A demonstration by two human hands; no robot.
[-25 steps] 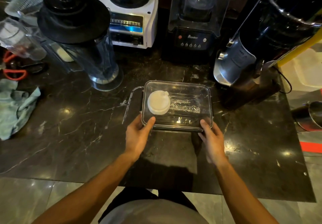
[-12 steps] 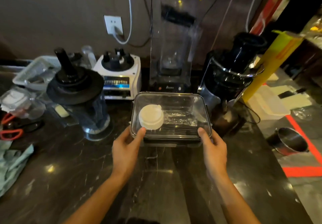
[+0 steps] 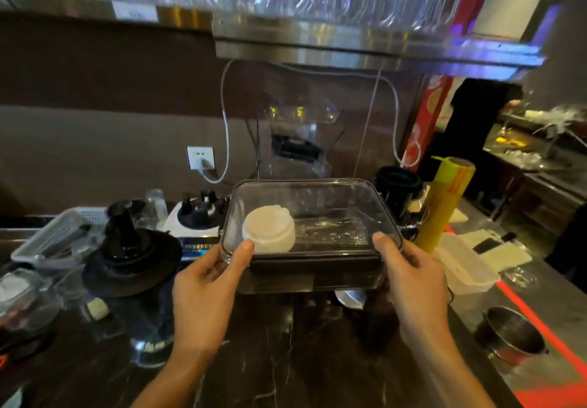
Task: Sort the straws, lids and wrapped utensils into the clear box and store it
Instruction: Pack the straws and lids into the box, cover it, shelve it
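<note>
I hold the clear box in the air above the dark marble counter, its clear lid closed on top. My left hand grips its near left corner, thumb on the lid. My right hand grips the near right corner the same way. Inside, a stack of white cup lids sits at the left, and clear wrapped utensils lie to its right. Straws are hard to make out through the plastic.
A steel shelf holding glassware hangs overhead. Blenders and a white machine base stand on the counter at left and behind. A yellow roll, a white container and a metal pot are at right.
Both hands have lifted the box off the counter and raised it. My view has tilted up, so the overhead shelf now shows.
</note>
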